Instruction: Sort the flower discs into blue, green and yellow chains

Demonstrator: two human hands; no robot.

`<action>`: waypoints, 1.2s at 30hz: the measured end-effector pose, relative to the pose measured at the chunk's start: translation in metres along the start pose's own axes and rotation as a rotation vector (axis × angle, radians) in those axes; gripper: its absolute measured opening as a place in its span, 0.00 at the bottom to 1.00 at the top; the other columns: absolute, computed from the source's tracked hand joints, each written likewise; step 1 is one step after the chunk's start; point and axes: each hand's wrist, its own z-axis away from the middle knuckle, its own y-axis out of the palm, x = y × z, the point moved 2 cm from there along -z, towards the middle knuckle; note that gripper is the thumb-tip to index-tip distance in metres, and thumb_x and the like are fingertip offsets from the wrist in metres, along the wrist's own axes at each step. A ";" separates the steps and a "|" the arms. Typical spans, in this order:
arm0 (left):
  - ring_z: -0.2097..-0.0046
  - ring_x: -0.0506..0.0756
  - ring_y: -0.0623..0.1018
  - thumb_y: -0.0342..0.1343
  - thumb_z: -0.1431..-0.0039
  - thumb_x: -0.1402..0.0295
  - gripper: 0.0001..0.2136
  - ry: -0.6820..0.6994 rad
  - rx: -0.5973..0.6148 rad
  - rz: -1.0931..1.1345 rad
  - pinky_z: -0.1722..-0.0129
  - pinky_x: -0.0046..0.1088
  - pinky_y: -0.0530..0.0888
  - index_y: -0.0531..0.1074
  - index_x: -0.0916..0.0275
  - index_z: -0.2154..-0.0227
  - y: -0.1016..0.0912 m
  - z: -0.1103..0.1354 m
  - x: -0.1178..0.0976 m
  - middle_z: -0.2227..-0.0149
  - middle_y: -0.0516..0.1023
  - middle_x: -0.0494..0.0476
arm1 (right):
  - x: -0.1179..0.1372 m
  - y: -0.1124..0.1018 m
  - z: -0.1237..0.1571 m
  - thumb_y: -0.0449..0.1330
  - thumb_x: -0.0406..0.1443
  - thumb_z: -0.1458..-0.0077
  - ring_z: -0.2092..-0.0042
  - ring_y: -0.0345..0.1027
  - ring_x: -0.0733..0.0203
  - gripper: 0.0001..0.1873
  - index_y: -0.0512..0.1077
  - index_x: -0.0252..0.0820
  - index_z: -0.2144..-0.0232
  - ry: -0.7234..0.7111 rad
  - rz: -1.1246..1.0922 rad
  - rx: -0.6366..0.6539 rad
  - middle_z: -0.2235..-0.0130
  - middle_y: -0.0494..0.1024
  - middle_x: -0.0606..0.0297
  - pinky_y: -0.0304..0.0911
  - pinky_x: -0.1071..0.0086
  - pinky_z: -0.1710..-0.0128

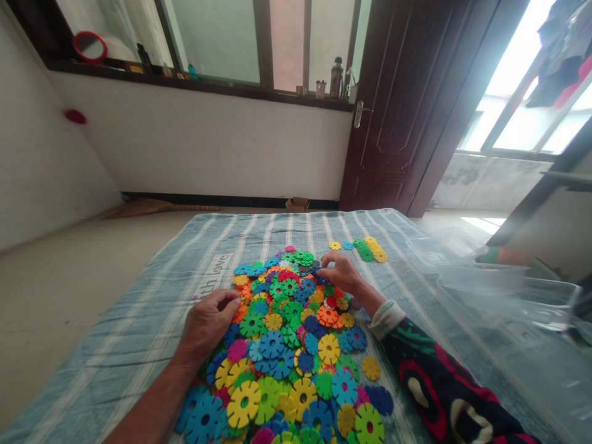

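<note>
A large heap of notched plastic discs [272, 343] in green, blue, yellow, orange, red and pink covers the middle of the striped cloth [157, 308]. My left hand [210, 324] rests at the heap's left edge, fingers curled together beside some orange discs [243, 296]; what lies in them, if anything, is hidden. At the far right side of the heap, my right hand [342, 271] has thumb and forefinger bent inward by dark blue discs [319, 270]. Any disc in that grip is too small to tell. Beyond it lie overlapping rows of green discs [363, 250] and yellow discs [376, 249].
Clear plastic boxes [550, 302] stand at the right side of the cloth. A single yellow disc [335, 245] and a light blue disc [348, 245] lie left of the rows. Behind are a dark red door [393, 111] and a windowsill [208, 86] with a flask [337, 77].
</note>
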 end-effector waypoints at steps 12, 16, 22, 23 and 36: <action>0.67 0.56 0.78 0.51 0.55 0.55 0.13 -0.006 0.004 0.016 0.63 0.28 0.73 0.75 0.58 0.74 0.000 0.001 0.000 0.71 0.80 0.51 | -0.013 -0.016 -0.005 0.62 0.39 0.57 0.74 0.63 0.66 0.07 0.73 0.41 0.78 0.032 -0.142 -0.171 0.78 0.72 0.70 0.58 0.72 0.71; 0.67 0.56 0.78 0.51 0.55 0.55 0.14 -0.017 0.011 0.006 0.63 0.28 0.73 0.75 0.57 0.74 0.000 0.001 -0.001 0.71 0.80 0.51 | -0.022 -0.019 -0.007 0.62 0.40 0.58 0.74 0.64 0.66 0.09 0.73 0.40 0.79 0.071 -0.233 -0.196 0.78 0.72 0.69 0.59 0.71 0.71; 0.67 0.56 0.78 0.51 0.56 0.56 0.13 -0.017 0.001 0.002 0.63 0.28 0.73 0.74 0.57 0.75 -0.001 0.001 -0.004 0.71 0.80 0.50 | -0.025 -0.017 -0.006 0.61 0.41 0.59 0.75 0.63 0.66 0.10 0.72 0.40 0.80 0.110 -0.279 -0.195 0.79 0.72 0.69 0.59 0.72 0.72; 0.67 0.56 0.78 0.51 0.56 0.56 0.13 -0.018 0.003 0.002 0.63 0.28 0.73 0.75 0.57 0.75 -0.001 0.001 -0.004 0.71 0.80 0.51 | -0.024 -0.017 -0.006 0.61 0.41 0.59 0.74 0.64 0.66 0.10 0.72 0.40 0.79 0.119 -0.295 -0.209 0.78 0.72 0.69 0.60 0.72 0.72; 0.67 0.56 0.78 0.51 0.55 0.57 0.12 -0.014 0.005 0.000 0.64 0.29 0.73 0.74 0.57 0.75 -0.002 0.002 -0.005 0.71 0.80 0.51 | -0.027 -0.018 -0.006 0.60 0.39 0.58 0.77 0.67 0.63 0.07 0.72 0.41 0.77 0.252 -0.191 -0.187 0.79 0.73 0.70 0.64 0.70 0.75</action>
